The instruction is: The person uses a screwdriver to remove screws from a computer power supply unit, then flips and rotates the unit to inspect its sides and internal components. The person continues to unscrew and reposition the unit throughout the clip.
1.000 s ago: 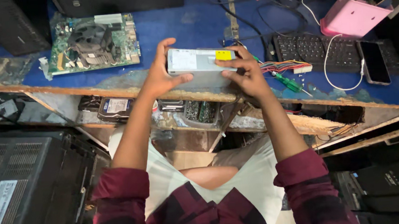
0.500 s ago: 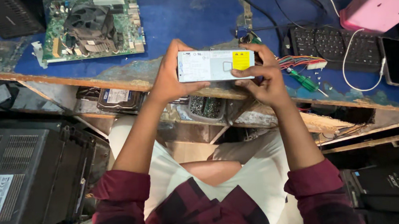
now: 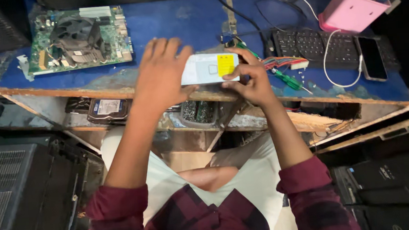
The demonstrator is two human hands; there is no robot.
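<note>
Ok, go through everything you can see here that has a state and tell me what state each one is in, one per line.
Grey metal box with yellow sticker: held above the bench edge.
Left hand: spread flat over the box's left end.
Right hand: gripping its right end.
Green circuit board with black fan: lying flat, bare.
Black smartphone: face up, screen dark.
Green-handled screwdriver: lying loose.
Black keyboard: flat, white cable across it.

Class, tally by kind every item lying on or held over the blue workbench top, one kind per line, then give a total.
Power supply unit, held by left hand and right hand: 1
Motherboard: 1
Keyboard: 1
Phone: 1
Pink box: 1
Green-handled screwdriver: 1
Total: 6
</note>
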